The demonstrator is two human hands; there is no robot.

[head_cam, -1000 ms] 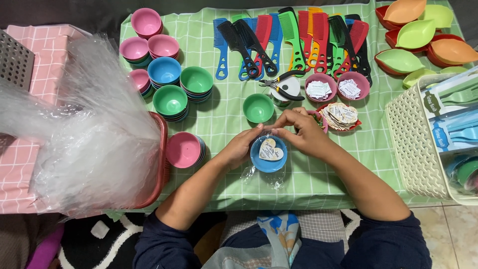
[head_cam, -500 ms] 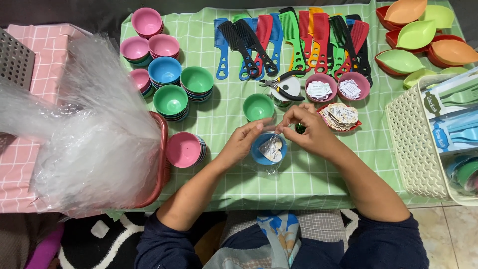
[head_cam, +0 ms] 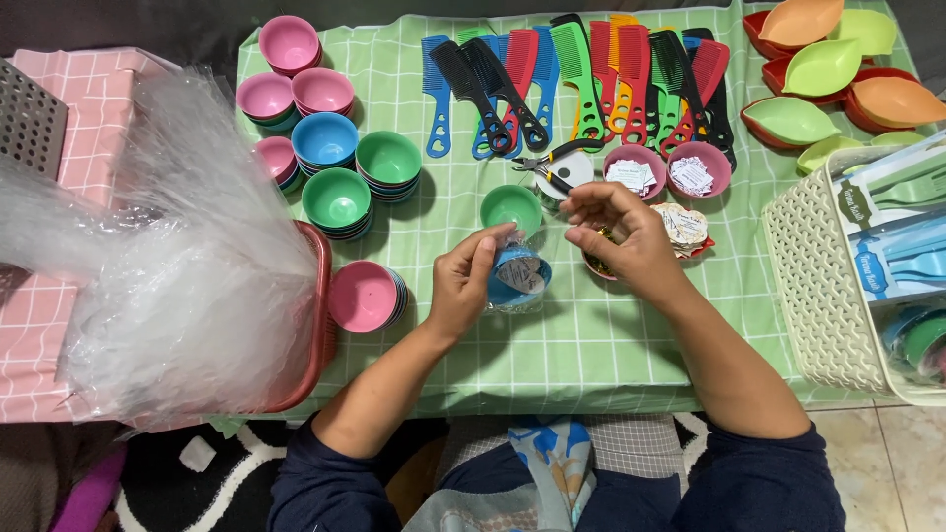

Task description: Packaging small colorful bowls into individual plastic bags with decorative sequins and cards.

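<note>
The right hand [head_cam: 623, 236] hides what its fingertips pinch, and the white basket [head_cam: 826, 296] is cut off at the right edge.

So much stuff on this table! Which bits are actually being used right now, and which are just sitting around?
In use:
- left hand holding a blue bowl in a clear wrapper with a small card
- right hand raised just beside it, over a small dish

Lying about:
- stacked bowls
- combs
- pliers
- leaf-shaped dishes
- white basket
- heap of clear bags
</note>
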